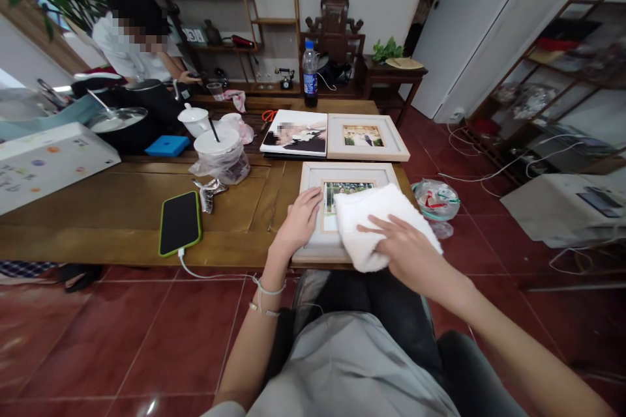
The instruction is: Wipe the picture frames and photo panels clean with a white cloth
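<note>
A light wooden picture frame (pixel 309 174) with a photo inside lies flat at the table's front edge before me. My left hand (pixel 300 220) rests on the left side of this frame, fingers out and holding nothing. In my right hand (pixel 408 251) is a white towel (pixel 376 215), folded and pressed over the frame's right part; two fingers stretch across it while the others curl. The towel hides much of the photo and the frame's right side. Just behind lie a second framed photo (pixel 364 135) and a photo panel (pixel 296 133), side by side.
A charging phone (pixel 180 223), a foil wrapper (pixel 211 192), a lidded cup (pixel 218 141) and a blue box (pixel 167 145) are on the table (pixel 122 179) to the left. A bottle (pixel 310 75) stands behind the frames. Across the table is another person (pixel 132 32). A bagged bin (pixel 435 200) sits right.
</note>
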`<state>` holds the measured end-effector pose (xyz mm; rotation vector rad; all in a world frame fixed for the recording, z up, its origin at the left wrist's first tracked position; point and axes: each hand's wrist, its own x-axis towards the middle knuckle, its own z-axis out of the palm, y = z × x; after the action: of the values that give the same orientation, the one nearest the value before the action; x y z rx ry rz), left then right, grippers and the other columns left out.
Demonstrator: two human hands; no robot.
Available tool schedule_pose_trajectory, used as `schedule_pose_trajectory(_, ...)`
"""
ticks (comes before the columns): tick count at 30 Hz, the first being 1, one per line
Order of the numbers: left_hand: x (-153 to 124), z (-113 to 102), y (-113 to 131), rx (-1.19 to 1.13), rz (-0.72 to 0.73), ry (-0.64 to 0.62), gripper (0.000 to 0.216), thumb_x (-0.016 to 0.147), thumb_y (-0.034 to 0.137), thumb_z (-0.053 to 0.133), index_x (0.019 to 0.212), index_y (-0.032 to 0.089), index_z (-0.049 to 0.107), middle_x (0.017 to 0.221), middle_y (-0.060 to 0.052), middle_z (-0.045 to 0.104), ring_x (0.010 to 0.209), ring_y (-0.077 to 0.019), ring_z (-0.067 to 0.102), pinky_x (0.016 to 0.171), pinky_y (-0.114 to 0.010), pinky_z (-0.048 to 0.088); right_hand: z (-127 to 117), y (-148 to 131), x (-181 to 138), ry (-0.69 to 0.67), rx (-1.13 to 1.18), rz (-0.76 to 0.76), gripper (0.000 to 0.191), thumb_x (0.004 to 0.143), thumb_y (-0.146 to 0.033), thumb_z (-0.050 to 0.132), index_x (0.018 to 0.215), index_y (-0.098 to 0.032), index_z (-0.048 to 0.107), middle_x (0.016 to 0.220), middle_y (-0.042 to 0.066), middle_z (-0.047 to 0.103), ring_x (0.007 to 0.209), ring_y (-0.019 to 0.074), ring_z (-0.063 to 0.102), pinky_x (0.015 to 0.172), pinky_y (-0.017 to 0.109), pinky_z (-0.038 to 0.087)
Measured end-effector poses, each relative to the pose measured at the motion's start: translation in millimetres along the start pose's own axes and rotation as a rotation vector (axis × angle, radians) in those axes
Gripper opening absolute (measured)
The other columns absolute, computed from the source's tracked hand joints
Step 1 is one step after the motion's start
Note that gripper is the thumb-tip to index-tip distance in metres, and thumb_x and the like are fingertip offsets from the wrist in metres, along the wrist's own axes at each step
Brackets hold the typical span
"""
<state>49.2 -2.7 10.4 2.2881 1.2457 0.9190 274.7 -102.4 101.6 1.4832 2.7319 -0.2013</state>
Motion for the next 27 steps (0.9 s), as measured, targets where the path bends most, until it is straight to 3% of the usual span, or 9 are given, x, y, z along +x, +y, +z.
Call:
schedule_pose_trajectory(4, 0, 0, 0, 0.002, 0.002, -0.003, 0.036, 0.094, 0.019, 0.035, 0.124, 0.015, 0.054, 0.138, -0.013, 0.049, 0.131, -0.0236, 0.04, 0.107, -0.05, 0.036, -6, 32, -23, 0.013, -0.002, 0.052, 0.041, 0.058, 0.004, 0.038, 0.075, -0.019, 0.069, 0.133, 0.002, 0.055, 0.133, 0.0242, 0.037, 0.111, 0.049, 0.028)
schedule_pose_trajectory(8, 1, -1, 0, 0.008, 0.002, -0.004, 0.036, 0.094, 0.02, 0.035, 0.124, 0.015, 0.055, 0.137, -0.013, 0.049, 0.131, -0.0237, 0.04, 0.107, -0.05, 0.036, -5, 49, -33, 0.02, 0.017, 0.012, 0.042, 0.056, 0.003, 0.037, 0.072, -0.021, 0.067, 0.139, 0.0, 0.049, 0.136, 0.0204, 0.031, 0.113, 0.045, 0.025)
schedule_pose_trajectory(15, 1, -2, 3, 0.047, 0.011, -0.045, 0.039, 0.095, 0.024, 0.035, 0.13, 0.018, 0.049, 0.139, -0.011, 0.048, 0.132, -0.0234, 0.038, 0.108, -0.051, 0.034, 14, 16, -6, 0.11, 0.129, -0.089, 0.056, 0.052, 0.005, 0.038, 0.091, -0.021, 0.069, 0.138, 0.003, 0.05, 0.137, 0.0226, 0.03, 0.112, 0.052, 0.02)
schedule_pose_trajectory(18, 1, -3, 3, 0.065, 0.017, -0.066, 0.04, 0.094, 0.024, 0.036, 0.132, 0.018, 0.048, 0.141, -0.011, 0.046, 0.133, -0.0237, 0.037, 0.107, -0.05, 0.035, 19, 10, 13, 0.175, 0.228, -0.174, 0.059, 0.053, 0.004, 0.038, 0.098, -0.019, 0.069, 0.137, 0.006, 0.052, 0.133, 0.0218, 0.037, 0.11, 0.047, 0.026)
schedule_pose_trajectory(20, 2, -4, 3, 0.07, 0.022, -0.07, 0.04, 0.094, 0.024, 0.036, 0.132, 0.019, 0.048, 0.141, -0.011, 0.046, 0.133, -0.0239, 0.037, 0.107, -0.049, 0.036, 14, 20, 22, 0.279, 0.303, -0.101, 0.053, 0.056, 0.001, 0.039, 0.095, -0.018, 0.07, 0.126, 0.008, 0.061, 0.12, 0.0227, 0.052, 0.102, 0.04, 0.039)
schedule_pose_trajectory(23, 2, -3, 1, 0.076, 0.01, -0.064, 0.041, 0.094, 0.026, 0.036, 0.133, 0.017, 0.047, 0.141, -0.011, 0.046, 0.133, -0.0238, 0.037, 0.107, -0.049, 0.035, -5, 52, 32, 0.546, 0.266, 0.23, 0.041, 0.061, -0.003, 0.04, 0.086, -0.015, 0.071, 0.096, 0.008, 0.072, 0.092, 0.0252, 0.065, 0.081, 0.036, 0.051)
schedule_pose_trajectory(25, 2, -2, 0, 0.078, 0.007, -0.065, 0.042, 0.094, 0.026, 0.036, 0.133, 0.016, 0.046, 0.141, -0.011, 0.046, 0.133, -0.0235, 0.037, 0.108, -0.049, 0.034, -19, 75, 37, 0.721, 0.113, 0.427, 0.039, 0.066, -0.005, 0.041, 0.09, -0.013, 0.071, 0.098, 0.011, 0.071, 0.096, 0.029, 0.063, 0.081, 0.039, 0.05)
schedule_pose_trajectory(27, 2, -1, -1, 0.077, 0.012, -0.063, 0.041, 0.095, 0.027, 0.036, 0.133, 0.016, 0.046, 0.142, -0.011, 0.046, 0.133, -0.0235, 0.037, 0.108, -0.049, 0.034, -25, 92, 43, 0.779, -0.056, 0.464, 0.041, 0.069, -0.004, 0.042, 0.098, -0.014, 0.07, 0.118, 0.012, 0.064, 0.116, 0.033, 0.052, 0.092, 0.046, 0.043)
